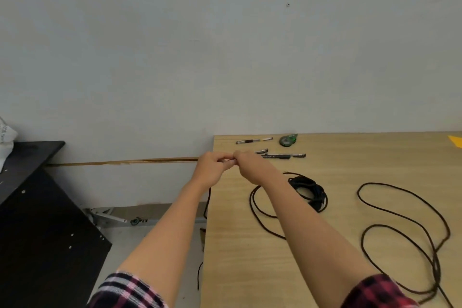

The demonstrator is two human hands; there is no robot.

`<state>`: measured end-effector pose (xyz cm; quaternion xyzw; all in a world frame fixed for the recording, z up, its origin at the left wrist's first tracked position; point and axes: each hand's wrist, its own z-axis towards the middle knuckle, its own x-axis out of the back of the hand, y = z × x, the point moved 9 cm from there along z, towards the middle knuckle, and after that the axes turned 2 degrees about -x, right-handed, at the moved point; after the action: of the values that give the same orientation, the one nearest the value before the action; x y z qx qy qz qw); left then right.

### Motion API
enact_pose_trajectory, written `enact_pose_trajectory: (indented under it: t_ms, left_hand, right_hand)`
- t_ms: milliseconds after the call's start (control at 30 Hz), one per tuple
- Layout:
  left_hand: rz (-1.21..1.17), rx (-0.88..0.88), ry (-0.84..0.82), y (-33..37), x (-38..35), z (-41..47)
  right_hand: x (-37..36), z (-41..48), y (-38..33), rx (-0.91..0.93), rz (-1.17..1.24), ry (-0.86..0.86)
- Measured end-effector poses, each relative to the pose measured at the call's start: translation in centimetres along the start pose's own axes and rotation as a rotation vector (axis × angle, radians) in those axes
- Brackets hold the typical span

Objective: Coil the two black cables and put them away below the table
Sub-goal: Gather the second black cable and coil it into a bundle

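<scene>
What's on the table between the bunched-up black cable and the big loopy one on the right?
Nothing. There is just bare wooden table between the coiled cable and the loose cable, as the head view shows.

The table [337, 162] is pale wood grain. The cables [301, 181] are black, as are the cabinet [37, 232] and pen [285, 156]. The sleeves [127, 290] are plaid in red, black, white and pink. The wall [225, 45] is pale grey; the tape dispenser [288, 139] green.
</scene>
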<state>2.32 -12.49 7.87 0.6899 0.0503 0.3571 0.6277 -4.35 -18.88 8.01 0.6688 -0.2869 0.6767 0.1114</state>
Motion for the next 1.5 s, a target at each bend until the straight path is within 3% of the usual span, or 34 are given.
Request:
enact_pose_trajectory:
  t_ms: [133,300,367,433,533,667,833,900,1067,1133,1200,1267,1400,1500]
  left_hand:
    - [0.026,-0.046,0.0,-0.1,0.1,0.1]
    - [0.162,-0.009,0.024,-2.7,2.6,-0.3]
    - [0.203,0.008,0.073,-3.1,3.3,-0.2]
    - [0.241,-0.002,0.14,-2.0,3.5,0.4]
    - [0.259,-0.07,0.182,1.2,2.1,1.7]
    - [0.316,-0.176,0.142,5.4,-0.2,2.6]
    - [0.238,-0.219,0.08,6.5,0.5,2.5]
    - [0.201,-0.194,0.041,5.3,0.9,2.4]
    - [0.209,-0.092,0.055,1.1,2.9,1.8]
    - [0.212,-0.056,0.07,0.3,3.3,1.8]
    - [0.174,-0.051,0.097,0.8,3.1,2.0]
    - [0.115,-0.071,0.108,2.2,2.2,2.3]
    - [0.037,-0.136,0.038,5.7,-0.5,2.8]
    - [0.029,-0.157,-0.005,6.5,-0.6,2.8]
  right_hand:
    - [2.3,-0.3,3.4,-0.12,0.04,0.14]
    - [7.1,-3.9,14.8,-0.622,0.061,0.443]
    - [7.4,-5.2,16.9,-0.803,0.037,0.415]
    - [7.1,-4.9,15.8,-0.838,-0.055,0.326]
    - [6.8,-2.8,10.4,-0.627,-0.165,0.333]
    - [5.9,-1.1,0.7,-0.079,-0.22,0.378]
    - [6.0,0.2,2.7,0.033,-0.135,0.266]
    - [7.8,-0.2,6.1,-0.083,0.021,0.371]
    - [11.5,-5.7,17.5,-0.648,0.53,0.749]
    - [11.0,-6.4,19.6,-0.82,0.542,0.681]
    - [9.7,-6.2,19.0,-0.95,0.355,0.464]
    - [8.9,-4.6,16.0,-0.81,0.157,0.34]
    - [5.0,-0.7,7.8,-0.272,0.069,0.221]
    - [3.5,-0.2,7.9,-0.198,0.202,0.162]
